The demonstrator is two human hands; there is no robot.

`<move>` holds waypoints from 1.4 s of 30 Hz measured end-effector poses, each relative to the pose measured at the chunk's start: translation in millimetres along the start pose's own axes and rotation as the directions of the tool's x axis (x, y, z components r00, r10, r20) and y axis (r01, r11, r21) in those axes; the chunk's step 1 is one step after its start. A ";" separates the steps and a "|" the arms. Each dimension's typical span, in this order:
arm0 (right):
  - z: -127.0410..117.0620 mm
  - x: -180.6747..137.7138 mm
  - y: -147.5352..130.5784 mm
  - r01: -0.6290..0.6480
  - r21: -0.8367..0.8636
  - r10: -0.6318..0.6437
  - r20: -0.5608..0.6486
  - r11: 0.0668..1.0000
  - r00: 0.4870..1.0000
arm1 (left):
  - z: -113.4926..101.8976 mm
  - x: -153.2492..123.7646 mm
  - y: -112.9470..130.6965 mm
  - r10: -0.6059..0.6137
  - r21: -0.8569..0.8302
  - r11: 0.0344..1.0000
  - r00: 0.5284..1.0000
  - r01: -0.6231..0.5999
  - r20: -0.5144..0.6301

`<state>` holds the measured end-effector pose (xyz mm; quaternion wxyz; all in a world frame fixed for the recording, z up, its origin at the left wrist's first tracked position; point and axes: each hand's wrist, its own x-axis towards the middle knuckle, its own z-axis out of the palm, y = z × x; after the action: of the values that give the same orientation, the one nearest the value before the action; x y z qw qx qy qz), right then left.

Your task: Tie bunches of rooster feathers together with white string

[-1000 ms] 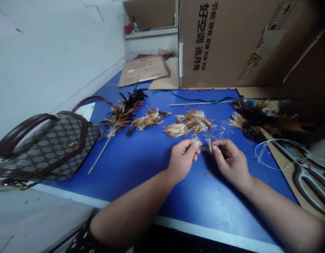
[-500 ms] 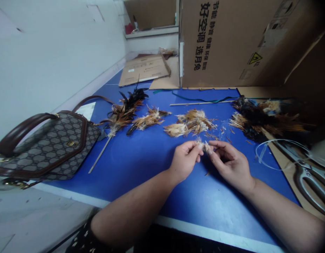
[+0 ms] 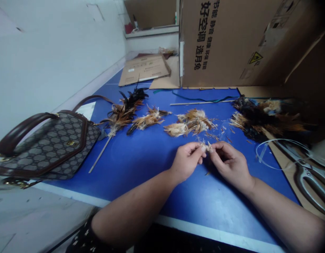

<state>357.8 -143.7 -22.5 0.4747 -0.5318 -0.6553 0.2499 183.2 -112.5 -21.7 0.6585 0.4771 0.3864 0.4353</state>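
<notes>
Between my two hands are small pale feathers (image 3: pixel 204 144), pinched at the fingertips. My left hand (image 3: pixel 188 160) is closed, thumb against forefinger, on part of them. My right hand (image 3: pixel 229 163) pinches a feather with its thumb and forefinger, its other fingers curled. The fingers hide most of what they grip. Just beyond lies a pile of light brown feathers (image 3: pixel 195 121), with loose bits scattered to its right. Farther left are a small feather bundle (image 3: pixel 149 119) and a stick (image 3: pixel 100 154) with brown and black feathers (image 3: pixel 125 112) around its upper part.
A patterned handbag (image 3: pixel 54 144) stands at the left. Dark and brown feathers (image 3: pixel 270 119) are heaped at the right, near large scissors (image 3: pixel 307 172) and a clear plastic loop (image 3: pixel 259 158). Behind are a thin stick (image 3: pixel 201 103), a green ribbon (image 3: pixel 186 97) and a big cardboard box (image 3: pixel 231 45).
My fingertips have shifted slightly, with the right hand moving a little left and the left hand's thumb a little right. The feathers between them have changed position. Everything else lies as before.
</notes>
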 end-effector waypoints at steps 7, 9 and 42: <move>0.7 -0.9 -2.1 -0.162 0.207 0.153 0.058 0.965 0.986 | 2.9 -1.9 1.7 0.043 0.045 0.998 0.999 -0.043 0.006; 1.8 -0.5 -6.7 -0.209 0.290 0.193 0.085 0.934 0.978 | 3.6 -3.3 3.3 0.099 0.069 0.993 0.995 -0.100 0.013; 3.2 -2.0 -13.2 -0.286 0.311 0.235 0.190 0.906 0.953 | 0.8 -1.4 1.6 0.014 0.060 0.998 1.000 -0.016 0.028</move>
<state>348.9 -149.1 -13.6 0.4705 -0.5063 -0.5594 0.4575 183.1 -113.8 -19.8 0.6458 0.5055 0.3866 0.4218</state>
